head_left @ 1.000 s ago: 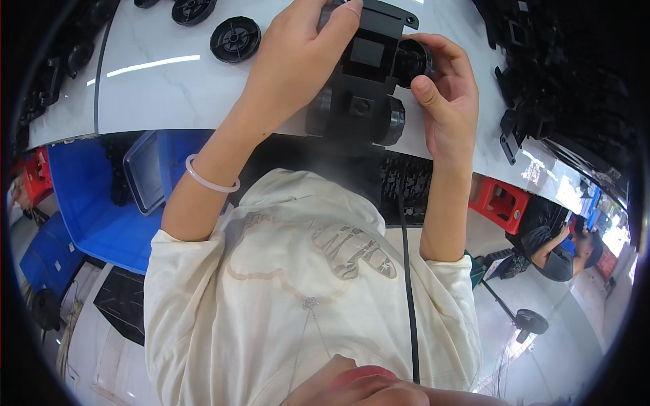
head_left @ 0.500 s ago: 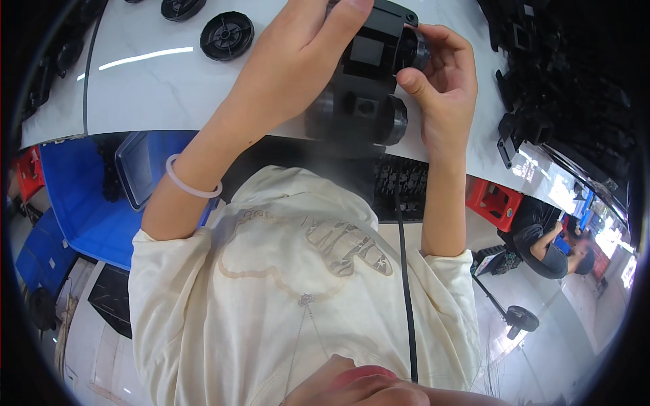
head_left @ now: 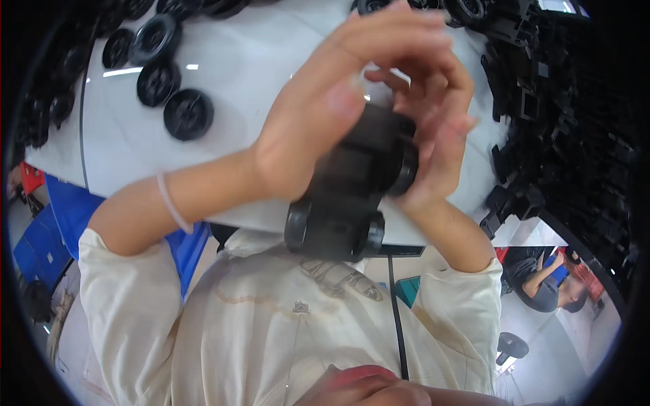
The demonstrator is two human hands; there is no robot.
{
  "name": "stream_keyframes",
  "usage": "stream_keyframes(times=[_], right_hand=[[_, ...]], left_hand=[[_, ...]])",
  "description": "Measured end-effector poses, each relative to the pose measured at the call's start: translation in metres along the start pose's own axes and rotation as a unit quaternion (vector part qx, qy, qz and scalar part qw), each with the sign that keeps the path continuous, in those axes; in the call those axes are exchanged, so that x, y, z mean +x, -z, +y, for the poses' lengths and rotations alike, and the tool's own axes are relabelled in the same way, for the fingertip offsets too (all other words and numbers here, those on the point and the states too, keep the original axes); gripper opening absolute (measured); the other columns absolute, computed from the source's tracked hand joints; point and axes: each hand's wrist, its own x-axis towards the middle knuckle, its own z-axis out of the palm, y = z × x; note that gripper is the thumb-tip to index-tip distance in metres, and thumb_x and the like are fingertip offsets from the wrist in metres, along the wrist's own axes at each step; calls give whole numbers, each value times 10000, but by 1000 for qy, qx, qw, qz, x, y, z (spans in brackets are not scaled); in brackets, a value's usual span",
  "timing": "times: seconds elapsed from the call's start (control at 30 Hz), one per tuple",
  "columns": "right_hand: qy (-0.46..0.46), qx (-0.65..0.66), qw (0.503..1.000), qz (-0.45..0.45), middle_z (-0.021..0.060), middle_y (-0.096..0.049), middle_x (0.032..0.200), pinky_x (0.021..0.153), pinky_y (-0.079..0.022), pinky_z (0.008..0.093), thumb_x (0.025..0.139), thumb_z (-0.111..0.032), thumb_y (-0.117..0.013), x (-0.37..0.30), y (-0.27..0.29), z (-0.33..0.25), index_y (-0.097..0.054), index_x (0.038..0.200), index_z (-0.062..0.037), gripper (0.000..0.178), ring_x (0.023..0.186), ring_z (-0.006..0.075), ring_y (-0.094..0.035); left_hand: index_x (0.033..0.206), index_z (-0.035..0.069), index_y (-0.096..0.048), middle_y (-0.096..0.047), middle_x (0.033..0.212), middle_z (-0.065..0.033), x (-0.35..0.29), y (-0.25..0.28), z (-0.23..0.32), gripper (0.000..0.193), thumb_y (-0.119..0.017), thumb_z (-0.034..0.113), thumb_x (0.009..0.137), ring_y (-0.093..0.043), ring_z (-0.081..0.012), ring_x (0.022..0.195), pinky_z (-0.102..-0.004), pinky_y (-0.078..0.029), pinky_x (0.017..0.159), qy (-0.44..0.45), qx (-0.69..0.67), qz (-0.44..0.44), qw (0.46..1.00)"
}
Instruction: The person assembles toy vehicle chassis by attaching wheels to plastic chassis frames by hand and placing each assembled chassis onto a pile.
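gripping the black wheeled toy chassis (head_left: 349, 196) at frame centre, the left hand (head_left: 325, 108) clasps its top, the right hand (head_left: 437, 128) its right side.

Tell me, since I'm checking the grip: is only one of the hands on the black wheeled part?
No: both the left hand and the right hand grasp the black wheeled part above the white table.

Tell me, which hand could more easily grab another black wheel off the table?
Probably the left hand. The loose black wheels lie on the white table on its side, while the right hand is across the black toy car from them.
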Motion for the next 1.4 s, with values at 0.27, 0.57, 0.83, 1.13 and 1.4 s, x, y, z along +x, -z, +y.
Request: stream_keyframes(times=[0.27,0.57,0.83,1.13,1.4], right_hand=[[25,-77,990,118,150,-429,1306,1051,-276,396,967,-552,-312,-2,5,-3,-348,1314,-34,624,1221,254,-416],[259,-288,921,32,137,-506,1145,884,-380,345,984,-459,-389,-19,-17,-59,-474,1158,-50,452,1030,220,-493],[278,-394,865,-137,107,-622,814,748,-488,424,641,12,-670,-129,-47,-31,-640,949,-41,313,732,280,-615],[-249,-369,827,-343,204,-505,1291,1027,-375,393,791,-263,-691,-165,-43,13,-456,1353,-93,632,1188,338,-491],[-195,-405,807,-383,191,-555,1251,954,-442,366,854,-271,-633,-167,-48,7,-483,1311,-25,540,1125,317,-558]], left_hand=[[1290,31,-464,-415,1355,-205,-1,-2,21,487,-582,238,864,-488,-349,1178,-378,-383,996,129,23,-51,990],[965,4,-600,-676,802,-61,-16,27,84,140,-519,66,869,-607,-123,578,-253,-442,473,442,-127,-220,860],[984,59,-609,-656,775,-97,-94,43,78,130,-568,71,861,-633,-318,690,-399,-501,619,23,250,15,968],[1238,177,-587,-564,1252,-153,-274,60,93,556,-658,460,765,-483,-315,1225,-501,-276,1100,190,410,-174,875],[1358,146,-444,-534,1191,-133,-264,45,124,761,-732,381,694,-507,-286,1104,-441,-390,923,269,492,-299,772]])
